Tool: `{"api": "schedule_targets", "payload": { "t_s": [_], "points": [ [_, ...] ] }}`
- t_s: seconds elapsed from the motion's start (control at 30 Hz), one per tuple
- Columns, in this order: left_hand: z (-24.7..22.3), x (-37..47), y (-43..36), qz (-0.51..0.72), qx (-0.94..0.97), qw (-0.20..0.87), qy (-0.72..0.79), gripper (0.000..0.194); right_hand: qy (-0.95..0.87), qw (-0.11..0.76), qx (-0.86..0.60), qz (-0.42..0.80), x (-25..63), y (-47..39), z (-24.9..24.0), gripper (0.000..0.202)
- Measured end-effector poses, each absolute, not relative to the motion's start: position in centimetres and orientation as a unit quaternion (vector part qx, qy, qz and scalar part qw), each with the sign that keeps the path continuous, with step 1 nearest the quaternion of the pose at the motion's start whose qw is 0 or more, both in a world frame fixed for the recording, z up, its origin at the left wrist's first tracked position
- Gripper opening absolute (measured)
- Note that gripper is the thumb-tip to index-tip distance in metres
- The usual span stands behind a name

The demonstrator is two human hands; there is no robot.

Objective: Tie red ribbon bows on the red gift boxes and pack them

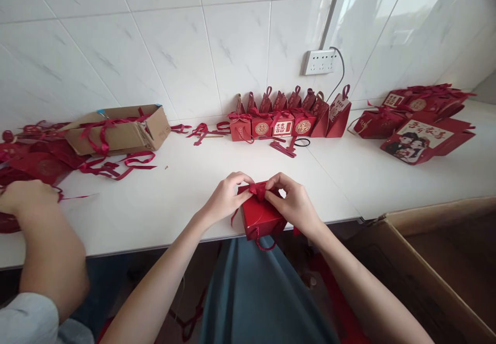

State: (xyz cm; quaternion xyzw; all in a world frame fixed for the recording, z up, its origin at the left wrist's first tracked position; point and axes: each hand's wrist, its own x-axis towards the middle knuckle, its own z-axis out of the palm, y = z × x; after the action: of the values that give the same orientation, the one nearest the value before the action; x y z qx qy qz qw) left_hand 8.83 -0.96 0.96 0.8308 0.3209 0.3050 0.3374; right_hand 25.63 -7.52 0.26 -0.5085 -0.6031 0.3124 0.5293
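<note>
A red gift box [260,216] rests at the table's front edge before me, its twisted cord handle hanging down over the edge. On top of it sits a red ribbon [259,191] gathered into a bow. My left hand [228,197] pinches the bow's left side between thumb and fingers. From the other side, my right hand [291,199] pinches the ribbon close to the knot. Both hands are closed and touch the top of the box. A loose ribbon end shows at the box's left side.
Along the tiled wall stand several small red boxes [281,126]. Finished-looking red boxes [418,127] pile up at right. A cardboard box [145,136] with ribbons stands left, loose ribbons [132,167] before it. A co-worker's arm [46,235] reaches in at far left. A large carton [411,235] stands lower right.
</note>
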Motion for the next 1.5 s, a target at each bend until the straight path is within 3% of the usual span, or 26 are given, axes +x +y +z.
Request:
{"api": "schedule_targets", "payload": {
  "t_s": [0.2,0.7,0.97,1.2,1.5],
  "points": [
    [1.3,8.6,-2.6,0.291,0.846,0.321,0.31,0.008,-0.631,0.495,-0.543,0.248,25.9,-8.2,0.6,0.004],
    [0.4,9.6,-3.4,0.31,0.725,0.526,0.319,0.028,-0.699,0.459,-0.496,0.233,26.6,-7.8,0.9,0.009],
    [0.0,9.7,-3.3,0.332,0.694,0.549,0.326,0.026,-0.751,0.442,-0.476,0.118,27.2,-9.2,1.1,0.009],
    [-0.3,9.4,-3.1,0.332,0.685,0.567,0.315,0.024,-0.784,0.411,-0.454,0.1,27.1,-9.4,1.1,0.019],
    [-0.5,9.1,-3.1,0.323,0.697,0.557,0.315,0.027,-0.789,0.414,-0.445,0.089,27.1,-9.3,1.0,0.015]
  ]
}}
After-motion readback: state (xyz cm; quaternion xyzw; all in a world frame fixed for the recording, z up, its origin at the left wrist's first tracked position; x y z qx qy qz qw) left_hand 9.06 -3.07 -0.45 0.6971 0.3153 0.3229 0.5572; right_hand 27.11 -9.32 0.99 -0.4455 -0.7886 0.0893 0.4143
